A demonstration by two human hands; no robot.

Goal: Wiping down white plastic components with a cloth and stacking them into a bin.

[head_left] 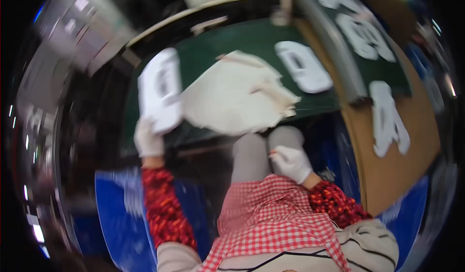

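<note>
My left hand point(148, 138), in a white glove, grips the lower end of a flat white rounded piece point(147, 95) with an opening in its middle, holding it up at the left of the green table point(206, 42). My right hand point(290, 164), also gloved, is closed above my right knee; a small reddish spot shows at its fingertips, and what it may hold I cannot make out. Between the hands, further off, lies a pile of cream sheet material point(232, 97) with ragged edges. A similar white piece with an opening point(304, 67) lies to its right.
At the right, a dark green-topped surface point(361, 66) carries white cut-out pieces point(363, 37). Another white forked piece point(387, 119) lies on brown cardboard point(411, 141). Blue bins point(121, 223) stand on both sides of me. Grey machinery point(87, 25) is blurred at the far left.
</note>
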